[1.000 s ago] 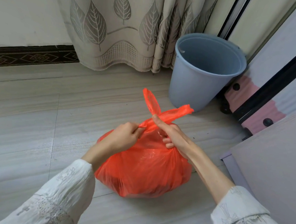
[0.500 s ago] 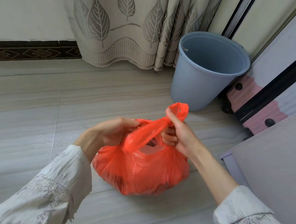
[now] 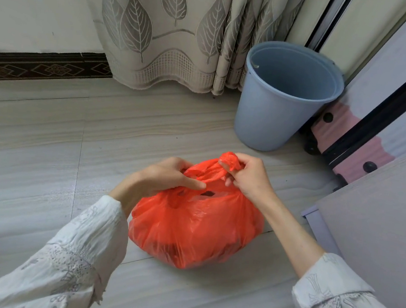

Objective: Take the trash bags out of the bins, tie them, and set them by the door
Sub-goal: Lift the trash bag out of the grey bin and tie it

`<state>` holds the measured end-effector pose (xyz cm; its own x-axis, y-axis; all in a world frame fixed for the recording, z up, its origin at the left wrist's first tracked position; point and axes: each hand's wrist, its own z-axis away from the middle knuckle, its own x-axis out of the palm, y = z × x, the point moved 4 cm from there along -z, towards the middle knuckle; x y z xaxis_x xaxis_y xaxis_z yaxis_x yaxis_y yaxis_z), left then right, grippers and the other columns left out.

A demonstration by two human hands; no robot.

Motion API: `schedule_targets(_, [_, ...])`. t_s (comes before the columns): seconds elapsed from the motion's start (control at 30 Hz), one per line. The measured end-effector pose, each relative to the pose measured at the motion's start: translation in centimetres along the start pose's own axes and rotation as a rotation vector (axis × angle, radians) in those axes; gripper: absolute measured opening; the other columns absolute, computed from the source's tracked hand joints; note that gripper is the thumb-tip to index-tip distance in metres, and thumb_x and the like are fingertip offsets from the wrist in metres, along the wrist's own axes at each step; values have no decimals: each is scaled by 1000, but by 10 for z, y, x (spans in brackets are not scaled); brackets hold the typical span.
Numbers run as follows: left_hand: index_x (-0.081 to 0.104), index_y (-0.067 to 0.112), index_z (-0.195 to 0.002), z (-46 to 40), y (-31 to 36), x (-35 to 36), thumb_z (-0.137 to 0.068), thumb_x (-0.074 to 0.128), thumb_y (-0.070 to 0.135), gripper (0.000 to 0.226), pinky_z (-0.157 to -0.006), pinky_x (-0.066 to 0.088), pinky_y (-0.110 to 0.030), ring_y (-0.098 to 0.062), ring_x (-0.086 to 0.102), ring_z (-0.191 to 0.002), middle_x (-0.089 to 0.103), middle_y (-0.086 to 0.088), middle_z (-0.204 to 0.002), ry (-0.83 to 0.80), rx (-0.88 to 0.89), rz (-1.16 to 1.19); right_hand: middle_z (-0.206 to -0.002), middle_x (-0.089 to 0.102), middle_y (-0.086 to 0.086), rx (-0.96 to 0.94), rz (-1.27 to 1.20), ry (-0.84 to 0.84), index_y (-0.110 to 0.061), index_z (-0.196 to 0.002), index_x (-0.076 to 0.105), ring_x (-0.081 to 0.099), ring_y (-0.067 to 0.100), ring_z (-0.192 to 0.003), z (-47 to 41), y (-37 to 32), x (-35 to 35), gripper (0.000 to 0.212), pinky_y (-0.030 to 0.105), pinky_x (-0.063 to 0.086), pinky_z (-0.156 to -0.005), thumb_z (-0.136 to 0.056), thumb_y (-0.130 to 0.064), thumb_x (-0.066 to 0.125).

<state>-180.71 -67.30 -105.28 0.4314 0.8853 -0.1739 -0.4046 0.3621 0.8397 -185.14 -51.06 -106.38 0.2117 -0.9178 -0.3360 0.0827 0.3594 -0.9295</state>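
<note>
On the floor by the empty blue bin point(image 3: 286, 97), the red bag point(image 3: 195, 230) was out, and my left hand point(image 3: 167, 177) and right hand point(image 3: 247, 177) each pinched a handle, the knot maybe half done, door trip left.

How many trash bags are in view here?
1. The orange bag sits on the floor in front of the blue bin, its handles gripped by the left hand and right hand. The bin looks unlined.
</note>
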Motion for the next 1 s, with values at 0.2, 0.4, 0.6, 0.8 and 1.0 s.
schedule_targets(0.2, [67, 18, -68, -1, 6, -12, -80, 63, 20, 13, -56, 40, -28, -5, 46, -44, 55, 7, -45, 444, 143, -194, -54, 52, 5, -51, -184, -61, -4, -95, 66, 42, -1, -37, 8, -15, -1, 12, 9, 28, -39, -86, 0, 58])
schedule_targets(0.4, [64, 18, -100, 3, 16, -7, -76, 59, 0, 31, -89, 47, -34, -16, 59, -90, 68, -2, -93, 365, 275, 317, -82, 60, 9, 5, -484, -41, -15, -84, 68, 47, 7, -49, 11, -19, -4, 23, 18, 31, -43, -94, -23, 49])
schedule_targets(0.6, [53, 9, -105, 7, 25, -18, -93, 38, 10, 19, -70, 54, -17, -7, 65, -75, 59, 7, -66, 442, 498, 664, -76, 66, 4, 74, -696, -69, -10, -81, 64, 61, 8, -62, 14, -32, 3, 40, 18, 49, -55, -99, -31, 36])
schedule_targets(0.8, [42, 18, -79, -1, 13, -34, -93, 29, 1, 25, -37, 24, -14, -4, 23, -33, 30, 11, -38, 670, 380, 800, -35, 40, -2, 384, -1209, 127, -15, -59, 37, 51, 16, -37, 6, -14, -10, 46, 33, 49, -63, -100, -34, 28])
schedule_targets(1.0, [41, 19, -93, 13, -20, -42, -94, 30, 6, 18, -63, 48, -12, 2, 66, -72, 65, 1, -77, 918, 419, 17, -24, 17, -6, 554, -954, 420, -17, -56, 21, 15, 8, -18, 9, 36, -38, 40, 24, 27, -45, -96, -12, 21])
